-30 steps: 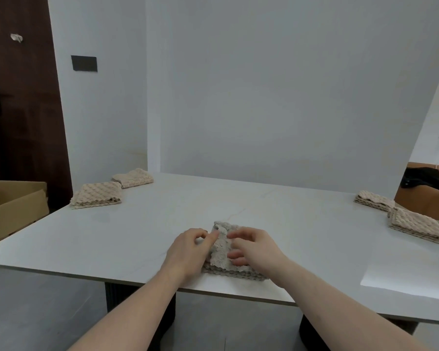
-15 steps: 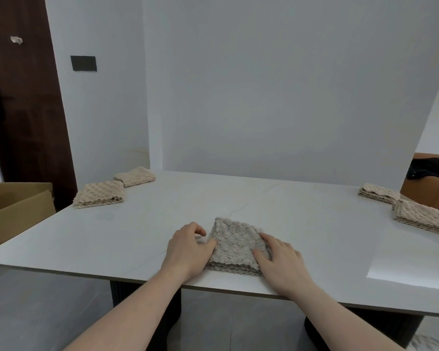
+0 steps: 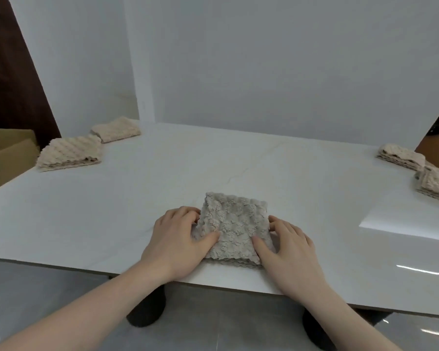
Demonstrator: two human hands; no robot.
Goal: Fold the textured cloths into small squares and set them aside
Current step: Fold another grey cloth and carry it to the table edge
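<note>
Nearest the table's front edge, the left hand [image 3: 176, 238] is gripping the left side of the folded grey cloth [image 3: 233, 228], thumb lying on top and the fingers curling at the cloth's left edge; whether they are reaching under it I cannot tell. The right hand [image 3: 290, 245] is flanking the right side, thumb pressing on the top near the front corner, the other fingers lying fairly straight against the right edge. The cloth is sitting flat on the white table [image 3: 137, 198], close to the front edge, between the two hands.

To do this step well, I judge both hands should be squeezing evenly so the layers are not sliding apart, then lifting the square level.

The cloth is looking nearly square, so no long axis is standing out; its stacked layered edge is facing the person, and it is turned slightly so its far-right corner is pointing away to the right.

Farther off, two folded beige cloths [image 3: 69, 154] are lying at the far left, and more beige cloths [image 3: 401, 158] at the far right
</note>
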